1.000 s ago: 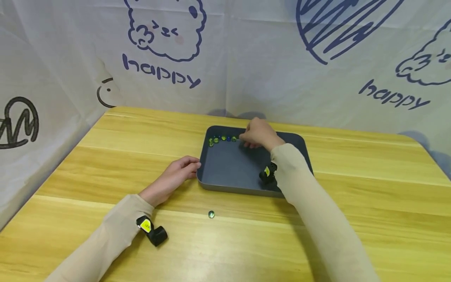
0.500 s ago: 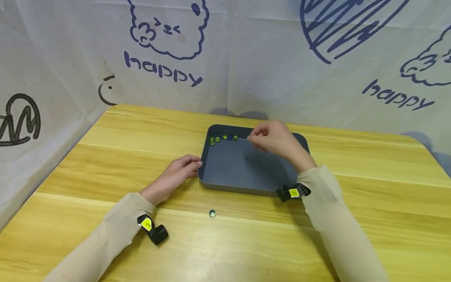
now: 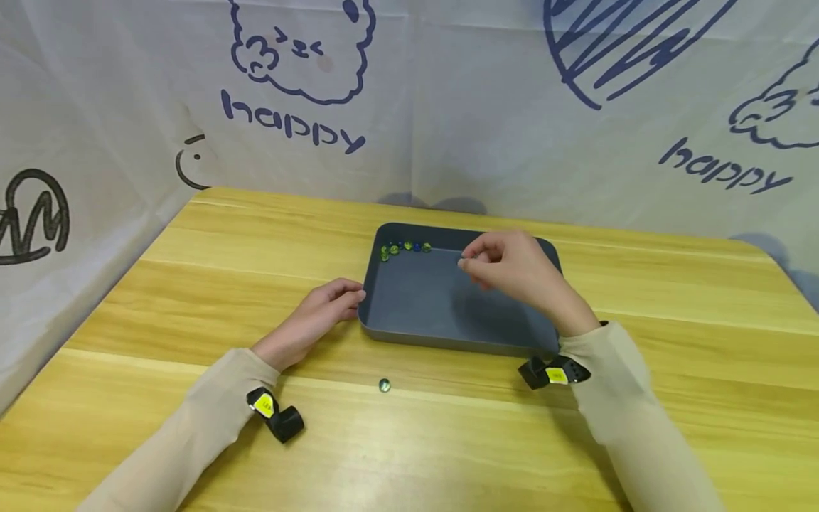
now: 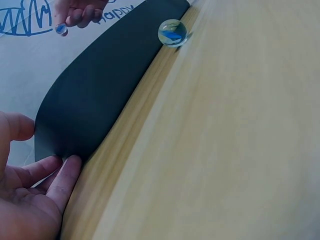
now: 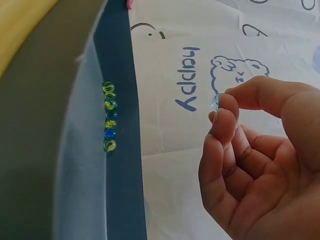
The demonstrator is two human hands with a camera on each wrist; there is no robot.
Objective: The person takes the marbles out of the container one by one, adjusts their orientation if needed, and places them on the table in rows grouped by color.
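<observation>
Pinching a clear marble with blue inside (image 5: 215, 102) between thumb and forefinger, the right hand (image 3: 517, 266) hovers above the right half of the dark grey tray (image 3: 441, 344). The left hand (image 3: 320, 309) rests its relaxed, extended fingers against the outer left side of that tray, near the front corner. Inside, a cluster of yellow-green and blue marbles (image 3: 408, 245) lies in the far left corner and along the far wall. Another glass marble (image 3: 384, 385) sits on the wood-grain counter (image 3: 409, 455) in front of the tray. Beyond hangs a white cloth (image 3: 473, 128) with drawings and the word "happy".
</observation>
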